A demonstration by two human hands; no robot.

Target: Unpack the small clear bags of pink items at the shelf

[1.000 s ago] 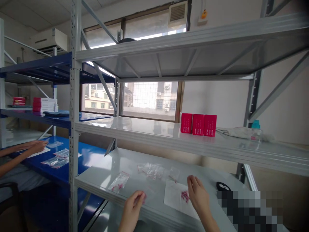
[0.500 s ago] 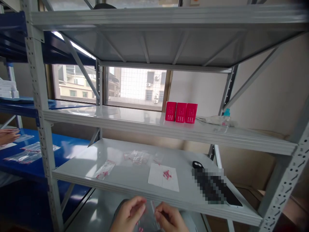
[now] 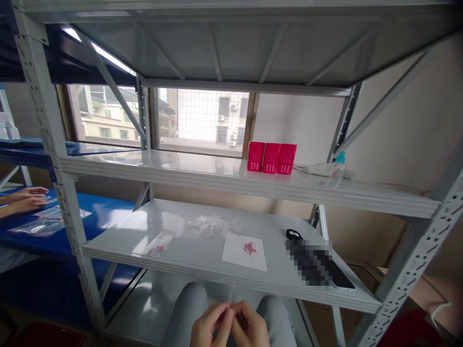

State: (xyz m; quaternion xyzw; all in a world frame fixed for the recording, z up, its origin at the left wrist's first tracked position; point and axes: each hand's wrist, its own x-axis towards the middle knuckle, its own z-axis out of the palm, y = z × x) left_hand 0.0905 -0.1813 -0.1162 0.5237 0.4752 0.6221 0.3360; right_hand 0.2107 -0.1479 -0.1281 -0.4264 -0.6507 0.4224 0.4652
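My left hand (image 3: 210, 327) and my right hand (image 3: 249, 328) meet over my lap, below the front edge of the white shelf (image 3: 202, 262). Together they pinch a small clear plastic bag (image 3: 231, 295) that stands up between the fingertips. On the shelf above lies a white paper sheet (image 3: 237, 255) with a little heap of small pink pieces (image 3: 249, 248). To its left lie a filled clear bag (image 3: 159, 242) and a cluster of empty clear bags (image 3: 206, 224).
Three pink boxes (image 3: 271, 157) and a bottle with a teal cap (image 3: 339, 162) stand on the upper shelf. A black object (image 3: 293, 234) sits beside a blurred patch. At far left another person's hands (image 3: 27, 198) rest on a blue table (image 3: 101, 217) with bags.
My hands drew back from the shelf down to my lap, carrying a clear bag, and came together on it. The view shifted back and right.
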